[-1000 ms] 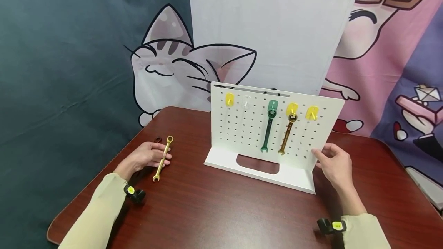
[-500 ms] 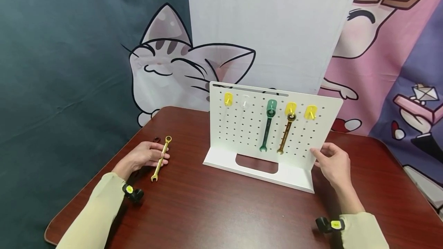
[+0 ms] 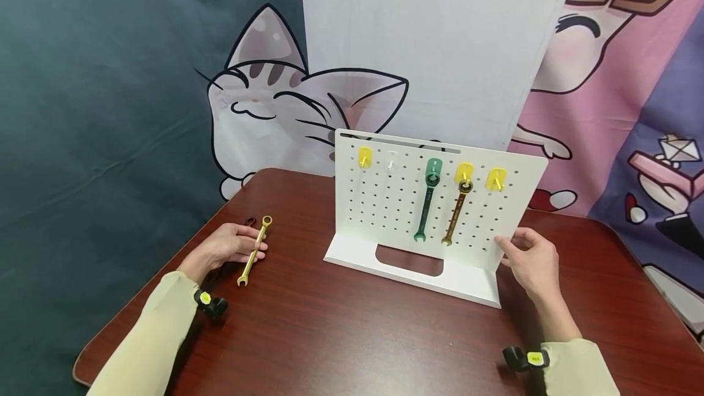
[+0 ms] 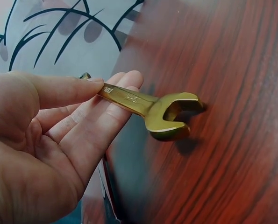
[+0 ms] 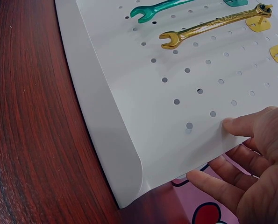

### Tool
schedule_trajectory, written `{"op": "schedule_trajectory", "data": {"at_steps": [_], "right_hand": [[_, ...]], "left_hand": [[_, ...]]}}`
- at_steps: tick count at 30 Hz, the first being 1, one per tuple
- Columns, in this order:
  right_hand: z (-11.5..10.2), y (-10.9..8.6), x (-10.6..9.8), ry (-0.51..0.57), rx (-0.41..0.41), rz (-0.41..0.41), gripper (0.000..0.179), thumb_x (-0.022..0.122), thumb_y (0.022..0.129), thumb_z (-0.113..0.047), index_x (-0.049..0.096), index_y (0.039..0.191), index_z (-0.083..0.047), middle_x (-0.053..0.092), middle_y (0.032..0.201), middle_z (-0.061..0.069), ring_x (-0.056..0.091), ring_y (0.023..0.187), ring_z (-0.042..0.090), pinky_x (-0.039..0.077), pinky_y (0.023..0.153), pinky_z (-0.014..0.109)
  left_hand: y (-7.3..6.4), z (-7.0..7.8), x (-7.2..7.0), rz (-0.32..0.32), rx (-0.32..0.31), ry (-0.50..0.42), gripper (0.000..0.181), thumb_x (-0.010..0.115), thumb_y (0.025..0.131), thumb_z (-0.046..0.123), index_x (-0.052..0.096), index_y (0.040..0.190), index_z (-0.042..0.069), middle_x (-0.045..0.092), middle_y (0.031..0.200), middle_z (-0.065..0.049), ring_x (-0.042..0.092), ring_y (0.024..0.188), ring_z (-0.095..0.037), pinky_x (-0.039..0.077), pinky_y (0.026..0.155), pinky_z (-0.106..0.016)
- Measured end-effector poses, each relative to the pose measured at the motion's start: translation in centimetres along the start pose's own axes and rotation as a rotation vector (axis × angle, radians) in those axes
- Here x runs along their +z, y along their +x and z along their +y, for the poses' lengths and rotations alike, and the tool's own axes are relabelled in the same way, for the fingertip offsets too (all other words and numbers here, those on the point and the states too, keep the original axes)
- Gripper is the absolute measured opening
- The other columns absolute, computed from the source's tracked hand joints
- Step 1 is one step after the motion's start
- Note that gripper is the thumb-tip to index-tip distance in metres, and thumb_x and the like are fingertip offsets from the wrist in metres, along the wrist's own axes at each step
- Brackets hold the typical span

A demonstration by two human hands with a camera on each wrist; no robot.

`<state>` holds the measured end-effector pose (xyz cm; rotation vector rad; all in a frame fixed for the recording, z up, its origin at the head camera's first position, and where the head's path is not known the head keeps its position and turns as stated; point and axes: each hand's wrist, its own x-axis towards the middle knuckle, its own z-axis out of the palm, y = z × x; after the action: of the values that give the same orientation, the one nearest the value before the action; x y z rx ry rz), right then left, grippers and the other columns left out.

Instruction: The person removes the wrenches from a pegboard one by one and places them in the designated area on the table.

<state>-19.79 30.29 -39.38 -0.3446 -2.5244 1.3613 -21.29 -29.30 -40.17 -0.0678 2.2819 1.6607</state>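
The left hand [image 3: 225,246], fingers [image 4: 99,126] nearly straight, pinches a wrench [image 3: 253,253]; the right hand [image 3: 532,260] pinches the board [image 3: 379,212] at its four o'clock.

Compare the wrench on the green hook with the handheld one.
The hooked wrench is green, the held wrench gold. The hooked wrench hangs by its ring from the green hook; the held wrench is pinched by its shaft in the left-hand grip. Both have a ring end and an open end.

Glare is paling the bench [image 3: 379,347]; the wrench [image 4: 142,105] is casting soft shadow in the dim left wrist view.
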Motion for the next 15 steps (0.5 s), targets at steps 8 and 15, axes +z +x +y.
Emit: {"op": "schedule_trajectory", "data": {"at_steps": [8, 15], "right_hand": [[-0.05, 0.02, 0.04, -0.001, 0.006, 0.007, 0.044, 0.070, 0.103, -0.030, 0.064, 0.135, 0.000, 0.069, 0.126, 0.027, 0.075, 0.088, 0.022, 0.061, 0.065, 0.016], [-0.02, 0.05, -0.06, 0.000, 0.002, 0.002, 0.045, 0.070, 0.103, -0.030, 0.064, 0.135, 0.001, 0.068, 0.125, 0.027, 0.074, 0.088, 0.020, 0.061, 0.064, 0.016]], "left_hand": [[-0.10, -0.02, -0.28, 0.018, -0.010, 0.024, 0.042, 0.061, 0.104, 0.001, 0.050, 0.140, -0.019, 0.079, 0.112, -0.019, 0.081, 0.088, -0.018, 0.067, 0.080, -0.034], [-0.03, -0.14, -0.69, 0.021, -0.019, 0.040, 0.044, 0.062, 0.104, 0.003, 0.049, 0.140, -0.019, 0.079, 0.112, -0.019, 0.081, 0.088, -0.018, 0.067, 0.080, -0.033]]}}
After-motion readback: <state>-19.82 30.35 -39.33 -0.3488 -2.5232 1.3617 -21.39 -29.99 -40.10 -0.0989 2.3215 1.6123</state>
